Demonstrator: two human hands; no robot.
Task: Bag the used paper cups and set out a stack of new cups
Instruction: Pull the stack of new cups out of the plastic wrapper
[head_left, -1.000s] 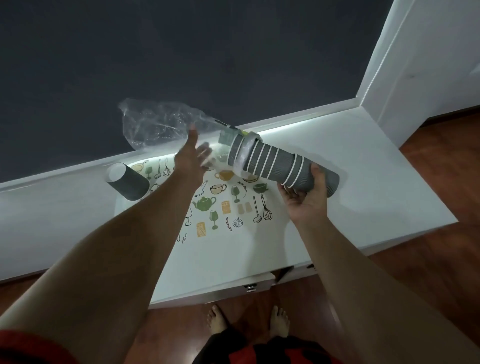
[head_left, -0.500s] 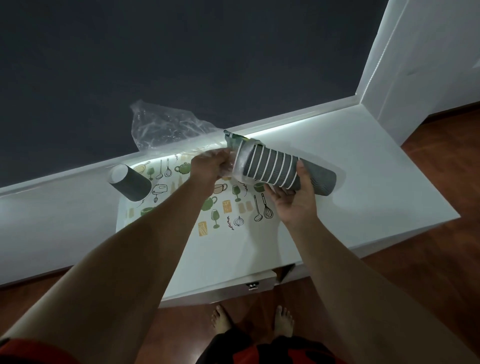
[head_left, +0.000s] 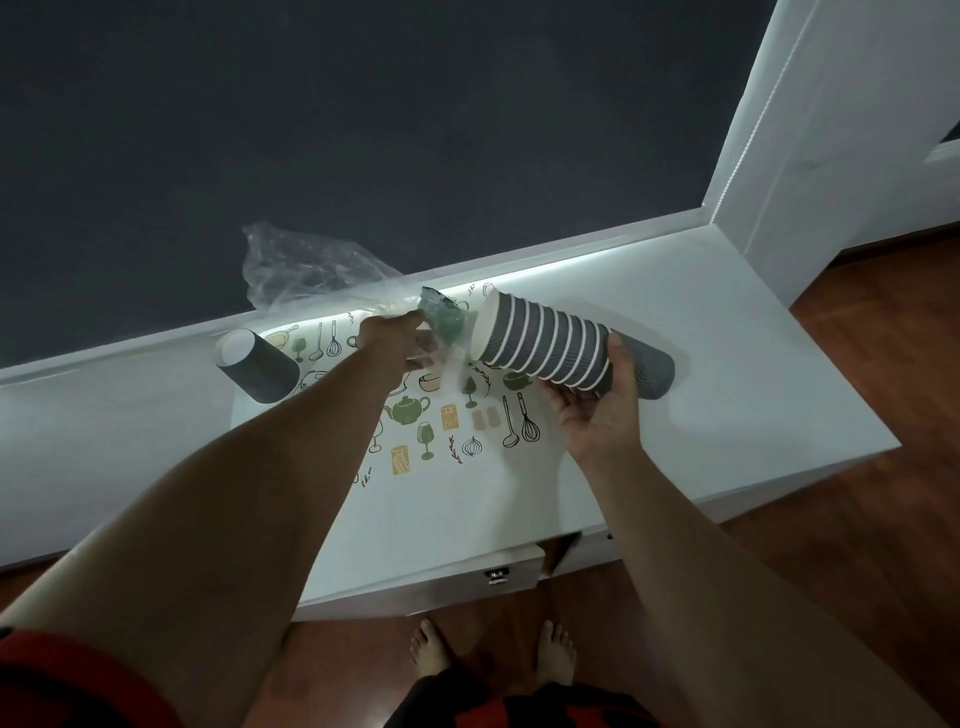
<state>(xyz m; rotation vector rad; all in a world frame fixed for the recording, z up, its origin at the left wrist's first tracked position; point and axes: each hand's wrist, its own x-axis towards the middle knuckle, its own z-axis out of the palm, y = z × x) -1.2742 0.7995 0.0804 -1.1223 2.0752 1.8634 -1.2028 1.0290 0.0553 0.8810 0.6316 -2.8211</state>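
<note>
Your right hand (head_left: 597, 410) cradles a long sleeve of nested grey ribbed paper cups with white rims (head_left: 561, 353) from underneath, fingers wrapped round its narrow end and thumb up its side, so the stack lies nearly level above the white counter (head_left: 753, 374) with its open mouth toward your other hand. Your left hand (head_left: 389, 338) is clenched on a crumpled clear plastic bag (head_left: 311, 270) that billows toward the dark grey wall (head_left: 415, 130); a bit of green print on the plastic (head_left: 441, 317) sits just beside the stack's mouth. A single grey paper cup (head_left: 257, 364) lies on its side at the left edge of a white mat printed with kitchen drawings (head_left: 441, 467).
</note>
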